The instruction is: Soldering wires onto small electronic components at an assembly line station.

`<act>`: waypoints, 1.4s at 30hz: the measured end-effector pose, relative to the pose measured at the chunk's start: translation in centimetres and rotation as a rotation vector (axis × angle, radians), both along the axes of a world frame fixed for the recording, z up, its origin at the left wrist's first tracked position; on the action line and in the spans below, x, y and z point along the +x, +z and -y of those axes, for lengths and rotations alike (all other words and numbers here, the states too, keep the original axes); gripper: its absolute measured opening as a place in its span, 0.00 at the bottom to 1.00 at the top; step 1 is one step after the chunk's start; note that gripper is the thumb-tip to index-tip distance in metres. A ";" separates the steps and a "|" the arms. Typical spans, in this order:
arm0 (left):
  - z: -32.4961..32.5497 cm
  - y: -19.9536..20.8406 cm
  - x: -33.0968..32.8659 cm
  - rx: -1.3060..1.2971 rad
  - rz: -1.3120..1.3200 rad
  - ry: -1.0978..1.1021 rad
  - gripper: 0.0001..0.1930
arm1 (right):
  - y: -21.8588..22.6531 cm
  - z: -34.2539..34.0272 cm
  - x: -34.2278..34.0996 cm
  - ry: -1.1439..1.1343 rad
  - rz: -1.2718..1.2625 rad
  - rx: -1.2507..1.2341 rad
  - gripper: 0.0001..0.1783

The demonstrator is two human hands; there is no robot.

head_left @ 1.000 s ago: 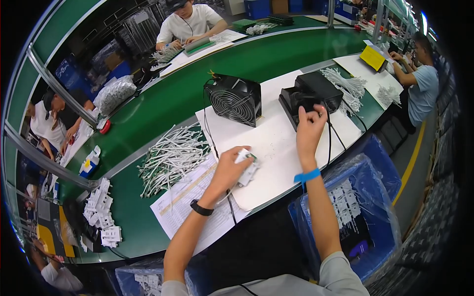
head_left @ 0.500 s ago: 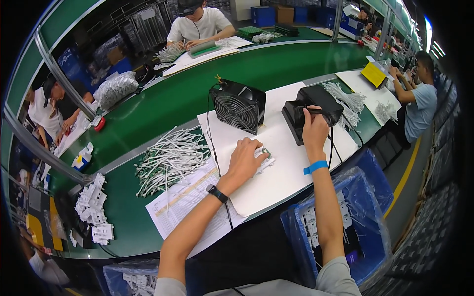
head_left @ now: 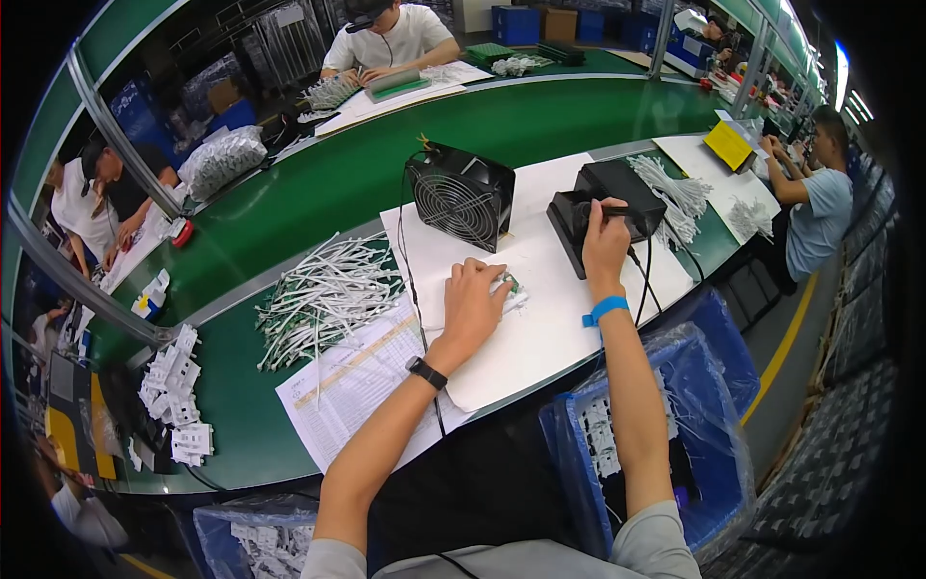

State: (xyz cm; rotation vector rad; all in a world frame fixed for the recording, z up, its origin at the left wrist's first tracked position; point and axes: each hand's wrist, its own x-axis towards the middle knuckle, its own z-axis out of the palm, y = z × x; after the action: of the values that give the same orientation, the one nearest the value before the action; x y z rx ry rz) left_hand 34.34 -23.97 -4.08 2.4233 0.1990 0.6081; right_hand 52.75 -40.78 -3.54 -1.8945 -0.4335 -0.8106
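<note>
1. Since a second ago, both hands stay put: left hand (head_left: 475,301) flat on a small green board (head_left: 508,287) on the white sheet (head_left: 559,328), mid-desk.
2. Right hand (head_left: 605,238) grips an iron (head_left: 617,209) at the black station (head_left: 600,205), just beyond the board; left is nearer.
3. Black fan (head_left: 461,196) behind; white cable pile (head_left: 323,294) leftward; yellow box (head_left: 728,145) at far right corner.
</note>
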 end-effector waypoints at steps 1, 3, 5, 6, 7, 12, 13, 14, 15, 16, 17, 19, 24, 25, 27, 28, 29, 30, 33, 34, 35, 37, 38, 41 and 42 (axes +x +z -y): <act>-0.1 0.0 0.0 -0.007 -0.001 -0.001 0.17 | 0.1 -0.1 -0.2 -0.001 -0.001 -0.001 0.12; -0.1 0.0 0.0 -0.014 -0.009 -0.002 0.17 | 0.2 -0.1 -0.4 0.108 -0.047 0.088 0.14; 0.0 -0.1 0.2 -0.019 -0.016 -0.005 0.17 | 0.1 0.3 -0.2 0.119 -0.017 0.142 0.14; 0.0 0.0 0.1 -0.031 -0.019 -0.006 0.17 | 0.4 0.6 -0.3 0.082 -0.042 0.085 0.13; 0.0 0.0 0.1 -0.042 -0.022 -0.008 0.17 | 0.6 0.8 -0.5 0.046 -0.067 0.028 0.11; 0.0 -0.4 0.3 -0.029 -0.020 0.010 0.17 | 0.7 0.7 -0.7 -0.013 -0.016 -0.011 0.09; 0.0 -0.4 0.3 -0.027 -0.024 0.015 0.17 | 0.7 0.6 -0.8 0.015 0.001 0.012 0.07; 0.0 -0.4 0.4 -0.026 -0.023 0.014 0.17 | 0.7 0.5 -0.7 0.014 0.001 0.013 0.07; 0.0 -0.4 0.4 -0.035 -0.017 0.011 0.17 | 0.8 0.4 -0.7 0.020 0.049 0.050 0.06; 0.0 -0.5 0.4 -0.045 -0.011 0.009 0.17 | 0.9 0.5 -0.8 0.026 0.096 0.086 0.05; 0.0 -0.5 0.4 -0.046 -0.012 0.007 0.17 | 0.9 0.6 -0.9 0.024 0.096 0.085 0.05; 0.2 -0.3 0.5 -0.058 -0.026 0.003 0.17 | 1.0 1.1 -1.1 -0.056 0.161 0.159 0.05; -0.5 0.0 0.1 -0.041 -0.051 -0.028 0.18 | 2.3 2.3 -3.8 -0.050 0.251 0.385 0.06; -0.8 0.2 -0.3 -0.010 -0.072 -0.044 0.19 | 2.5 2.6 -4.7 -0.005 0.249 0.418 0.06; -2.1 0.5 -1.1 -0.043 -0.052 -0.050 0.19 | 3.3 2.0 -7.0 0.134 0.102 0.410 0.05; -2.6 0.7 -1.6 -0.070 -0.032 -0.066 0.20 | 3.4 1.6 -7.9 0.237 0.024 0.417 0.06; -2.8 0.9 -2.1 -0.049 -0.022 -0.058 0.24 | 3.1 1.4 -8.4 0.317 -0.035 0.384 0.05; -2.6 1.3 -2.7 -0.056 -0.027 -0.054 0.24 | 3.0 1.0 -9.0 0.345 -0.061 0.365 0.05; -1.5 2.1 -4.6 -0.087 -0.034 -0.077 0.26 | 2.7 -0.1 -9.5 0.393 -0.095 0.383 0.04; -1.3 1.9 -4.9 -0.012 -0.009 -0.141 0.27 | 2.1 -0.2 -9.2 0.433 -0.158 0.437 0.04; -1.1 1.6 -5.2 0.063 0.017 -0.204 0.28 | 1.7 -0.3 -8.9 0.472 -0.221 0.490 0.06; -1.3 1.2 -5.3 0.083 -0.005 -0.218 0.28 | 1.3 -0.3 -8.5 0.468 -0.239 0.504 0.07; -1.5 1.1 -5.3 0.121 -0.009 -0.215 0.28 | 1.2 -0.2 -8.2 0.460 -0.256 0.523 0.09; -2.1 0.8 -5.3 0.175 -0.029 -0.212 0.29 | 0.3 0.5 -7.7 0.454 -0.302 0.539 0.11; -2.3 1.0 -5.5 0.201 -0.045 -0.209 0.29 | 0.1 0.6 -7.7 0.462 -0.328 0.544 0.12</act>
State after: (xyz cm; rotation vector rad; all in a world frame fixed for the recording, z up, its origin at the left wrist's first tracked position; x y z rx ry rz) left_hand 28.85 -21.64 -3.12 2.6091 -0.1021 0.4999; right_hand 45.05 -41.40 -3.43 -1.3108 -0.3760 -0.2608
